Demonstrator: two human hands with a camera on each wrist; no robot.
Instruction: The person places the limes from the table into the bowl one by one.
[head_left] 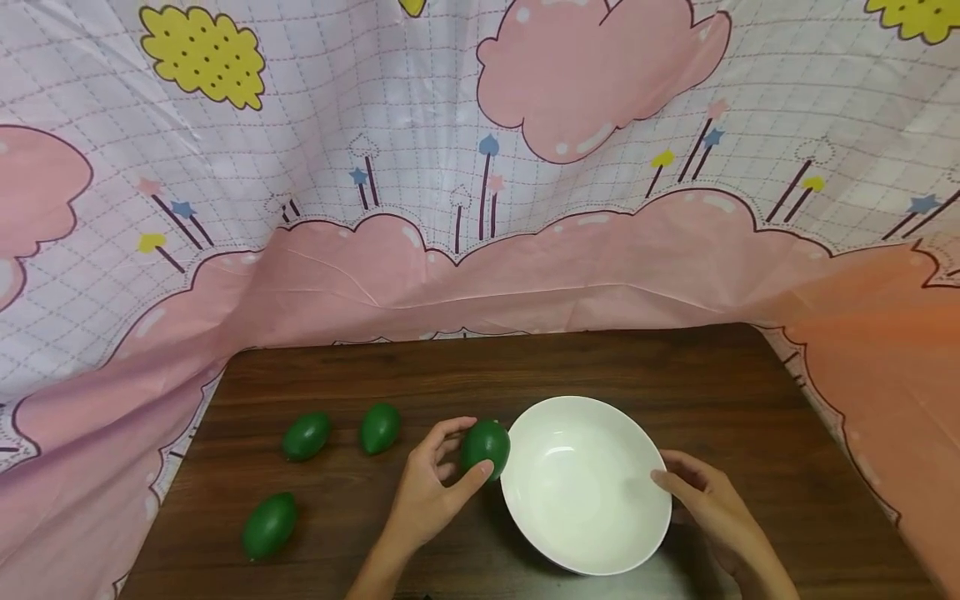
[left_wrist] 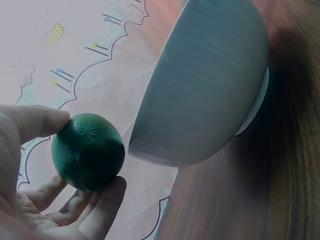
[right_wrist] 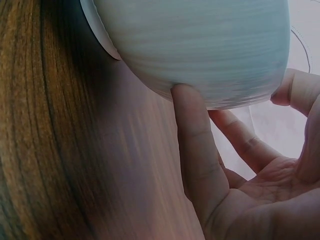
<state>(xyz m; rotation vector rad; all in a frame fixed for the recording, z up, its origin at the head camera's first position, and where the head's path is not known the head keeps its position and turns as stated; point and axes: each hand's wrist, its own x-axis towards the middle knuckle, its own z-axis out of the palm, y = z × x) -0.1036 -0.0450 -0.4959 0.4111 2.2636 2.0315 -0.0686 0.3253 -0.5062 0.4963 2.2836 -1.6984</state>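
- a white, round, deep, glossy bowl sits right of the middle of the dark brown, wood-grained table; its smooth inner surface is bare from wall to base, with a streak of light on the far side.
- the left hand pinches a dark green, egg-shaped, shiny fruit between thumb and fingertips; the fruit is outside the bowl, just beside the left part of its rim, and the left wrist view shows a narrow gap between the two.
- the right hand pinches the bowl's right edge, thumb at the rim and fingers against the outer wall.
- in the wrist views the bowl's outer wall is smooth and pale, curving in to a low foot ring on the table side.
- three more such fruits lie on the table left of the left hand: an upper left fruit, an upper right fruit just beside it, and a lower fruit nearer the person.
- a pink and white cloth printed with clouds hangs behind the table.
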